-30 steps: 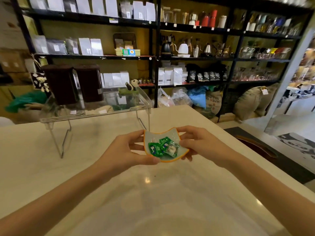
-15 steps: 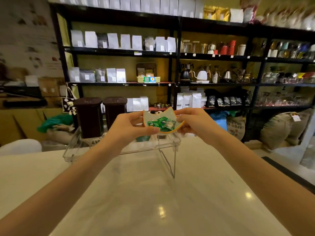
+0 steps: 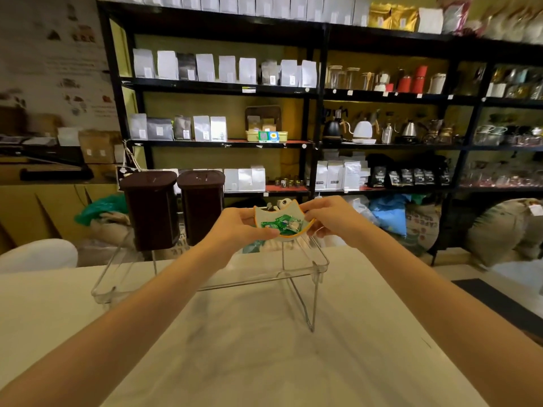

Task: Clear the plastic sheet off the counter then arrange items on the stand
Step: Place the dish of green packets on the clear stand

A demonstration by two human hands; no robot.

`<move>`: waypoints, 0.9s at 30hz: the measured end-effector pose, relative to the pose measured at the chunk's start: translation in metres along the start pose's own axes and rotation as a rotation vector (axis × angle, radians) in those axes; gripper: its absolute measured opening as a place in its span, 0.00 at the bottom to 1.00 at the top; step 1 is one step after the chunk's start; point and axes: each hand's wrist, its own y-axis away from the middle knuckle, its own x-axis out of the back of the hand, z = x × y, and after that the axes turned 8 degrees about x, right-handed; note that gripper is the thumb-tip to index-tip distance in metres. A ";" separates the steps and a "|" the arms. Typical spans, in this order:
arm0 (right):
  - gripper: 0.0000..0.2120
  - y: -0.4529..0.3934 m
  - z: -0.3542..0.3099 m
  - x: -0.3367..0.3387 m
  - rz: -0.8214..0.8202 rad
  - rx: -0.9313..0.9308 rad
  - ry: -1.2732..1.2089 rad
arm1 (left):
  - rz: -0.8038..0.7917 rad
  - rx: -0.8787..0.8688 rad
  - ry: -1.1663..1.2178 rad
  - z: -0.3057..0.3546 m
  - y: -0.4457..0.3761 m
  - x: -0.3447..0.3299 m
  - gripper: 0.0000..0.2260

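Note:
A small cat-shaped dish [image 3: 266, 214] with an orange rim holds several green-wrapped candies [image 3: 282, 224]. My left hand [image 3: 238, 229] grips its left edge and my right hand [image 3: 329, 217] grips its right edge. I hold the dish just above the right part of a clear acrylic stand [image 3: 318, 259] on the white counter [image 3: 264, 348]. Two dark brown lidded canisters [image 3: 151, 210] stand on the left part of the stand. A small panda figure [image 3: 282, 203] peeks out behind the dish.
Black shelving [image 3: 316, 118] with white bags, kettles and jars fills the wall behind the counter. Burlap sacks [image 3: 496, 230] and blue bags lie on the floor at the right. The counter's right edge runs diagonally beside a dark floor mat [image 3: 499, 306].
Both hands carried the candy dish up and forward from low over the counter to above the stand's right side. My view tilted up toward the shelves.

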 end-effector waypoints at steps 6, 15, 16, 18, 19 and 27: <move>0.16 -0.009 0.004 -0.003 -0.014 0.021 0.084 | 0.002 0.006 -0.042 -0.002 -0.004 -0.002 0.21; 0.15 -0.018 0.011 -0.014 0.030 0.015 0.101 | -0.001 0.039 -0.035 -0.004 -0.009 0.001 0.21; 0.14 -0.018 0.011 -0.015 0.031 0.010 0.105 | 0.006 0.046 -0.035 -0.003 -0.009 0.001 0.20; 0.14 -0.019 0.011 -0.016 0.040 0.002 0.106 | 0.016 0.059 -0.033 -0.003 -0.010 0.003 0.19; 0.14 -0.020 0.011 -0.017 0.047 0.000 0.102 | 0.015 0.061 -0.040 -0.004 -0.011 0.004 0.18; 0.13 -0.020 0.016 -0.021 0.129 0.000 0.085 | 0.006 0.066 -0.118 -0.004 -0.014 0.002 0.18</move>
